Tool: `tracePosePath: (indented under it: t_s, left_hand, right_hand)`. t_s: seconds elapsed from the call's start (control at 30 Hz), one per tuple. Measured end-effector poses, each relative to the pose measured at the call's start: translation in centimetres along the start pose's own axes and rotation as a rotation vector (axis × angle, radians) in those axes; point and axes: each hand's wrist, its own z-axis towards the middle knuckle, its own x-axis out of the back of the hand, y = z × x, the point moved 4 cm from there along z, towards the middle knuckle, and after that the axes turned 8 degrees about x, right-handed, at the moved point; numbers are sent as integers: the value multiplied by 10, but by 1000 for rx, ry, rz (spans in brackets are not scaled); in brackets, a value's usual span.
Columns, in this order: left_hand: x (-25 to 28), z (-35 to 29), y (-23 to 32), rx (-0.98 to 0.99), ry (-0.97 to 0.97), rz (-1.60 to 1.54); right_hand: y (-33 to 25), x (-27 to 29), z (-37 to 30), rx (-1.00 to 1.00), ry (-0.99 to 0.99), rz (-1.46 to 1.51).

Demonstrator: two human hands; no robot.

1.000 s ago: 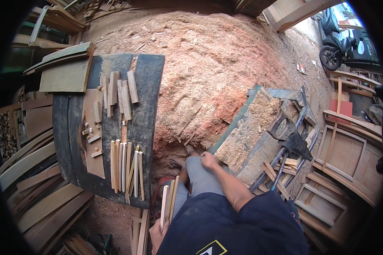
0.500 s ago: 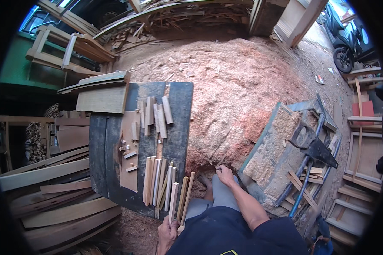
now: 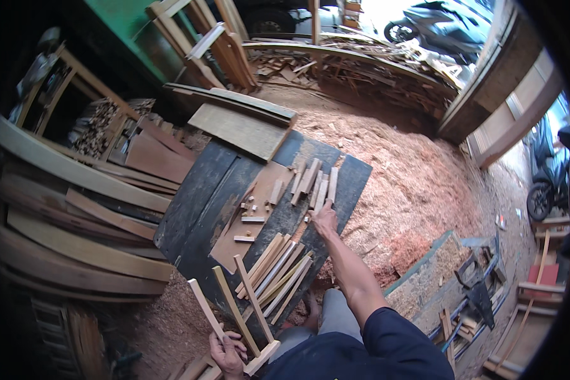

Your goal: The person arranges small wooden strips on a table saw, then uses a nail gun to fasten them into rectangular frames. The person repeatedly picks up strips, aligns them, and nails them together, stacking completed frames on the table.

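Note:
My left hand (image 3: 229,354) is closed on a wooden frame piece (image 3: 259,358), a short crossbar with three slim sticks standing up from it. My right hand (image 3: 324,220) stretches over the dark worktable (image 3: 190,202), its fingers closed at the near end of a short wooden block (image 3: 322,191) in a loose group. Part of that block is hidden under the fingers. Between my hands, a bundle of long thin sticks (image 3: 272,266) lies on the table. Small offcuts (image 3: 250,208) are scattered to the left of the blocks.
A thick board stack (image 3: 240,126) rests on the table's far edge. Curved planks (image 3: 82,253) are piled at the left. Shavings (image 3: 399,164) cover the floor beyond the table. At right, a handsaw (image 3: 478,288) lies on a sawdust-covered bench (image 3: 418,278).
My right hand has moved from above my lap out to the blocks on the table. My left hand has tilted the frame piece, showing its three sticks. The view has swung left.

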Motion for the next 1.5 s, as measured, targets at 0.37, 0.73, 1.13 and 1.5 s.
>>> tracePosePath:
  t_s: [0.37,0.73,1.13,1.5]
  left_hand:
    - [61,-57,-23,-55,577,-534]
    - [68,-121,-68,-43,620,-671]
    - [137,-112,-94,-85,407,-884]
    - [181,40,-29,-134,-176,-595]
  right_hand:
    - [-23,32,-138,-130,-626,1616]
    - [-83,36,-233,-31,-1015,1336]
    - [-173,-36,-308,314,-1360,845]
    - [-332,-75,-298,739,-1114,762]
